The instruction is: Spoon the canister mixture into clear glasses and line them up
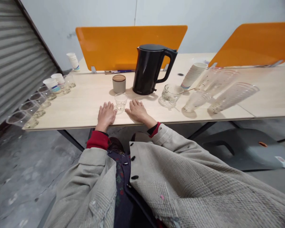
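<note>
My left hand (pixel 106 114) lies flat on the table near its front edge, fingers stretched forward, holding nothing. Just right of it stands a clear plastic cup (pixel 121 102) with some small dark bits low inside. On the cup's other side my right hand (pixel 137 110) rests palm down, open, with its fingers pointing forward and left. Behind the cup sits a grey canister (pixel 119 85) with a wooden lid. A black electric kettle (pixel 147 71) stands to the right of the canister, handle facing right.
Clear cups (pixel 30 109) and white paper cups (pixel 51 84) line the table's left end. At the right are a glass bowl (pixel 171 93), stacked paper cups (pixel 193 76) and stacked clear cups (pixel 235 97). Orange partitions (pixel 106 47) stand behind. A dark chair (pixel 242 148) is at lower right.
</note>
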Tool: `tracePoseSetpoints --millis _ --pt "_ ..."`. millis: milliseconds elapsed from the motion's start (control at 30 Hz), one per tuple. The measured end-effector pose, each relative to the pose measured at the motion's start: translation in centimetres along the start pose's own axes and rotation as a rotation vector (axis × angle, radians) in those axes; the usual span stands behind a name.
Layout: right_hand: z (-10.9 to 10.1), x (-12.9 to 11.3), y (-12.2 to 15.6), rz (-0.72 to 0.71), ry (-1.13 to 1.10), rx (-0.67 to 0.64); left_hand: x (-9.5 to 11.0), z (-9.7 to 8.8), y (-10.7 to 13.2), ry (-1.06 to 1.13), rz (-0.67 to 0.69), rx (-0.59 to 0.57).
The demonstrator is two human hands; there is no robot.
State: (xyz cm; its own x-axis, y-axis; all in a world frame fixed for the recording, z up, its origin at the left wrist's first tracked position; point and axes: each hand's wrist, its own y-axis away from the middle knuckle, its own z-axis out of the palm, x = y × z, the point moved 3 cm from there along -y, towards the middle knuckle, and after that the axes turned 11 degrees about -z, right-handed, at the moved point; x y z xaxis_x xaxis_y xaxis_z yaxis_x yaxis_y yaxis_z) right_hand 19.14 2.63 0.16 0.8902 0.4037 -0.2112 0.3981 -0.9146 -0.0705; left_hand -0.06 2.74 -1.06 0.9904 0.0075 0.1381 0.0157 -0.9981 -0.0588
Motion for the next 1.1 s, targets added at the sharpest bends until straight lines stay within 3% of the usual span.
tracePoseSetpoints --millis 1100 --pt "0.75 0.66 -0.39 -0.011 0.001 0.019 0.0 0.01 0.07 0.02 0.001 0.009"
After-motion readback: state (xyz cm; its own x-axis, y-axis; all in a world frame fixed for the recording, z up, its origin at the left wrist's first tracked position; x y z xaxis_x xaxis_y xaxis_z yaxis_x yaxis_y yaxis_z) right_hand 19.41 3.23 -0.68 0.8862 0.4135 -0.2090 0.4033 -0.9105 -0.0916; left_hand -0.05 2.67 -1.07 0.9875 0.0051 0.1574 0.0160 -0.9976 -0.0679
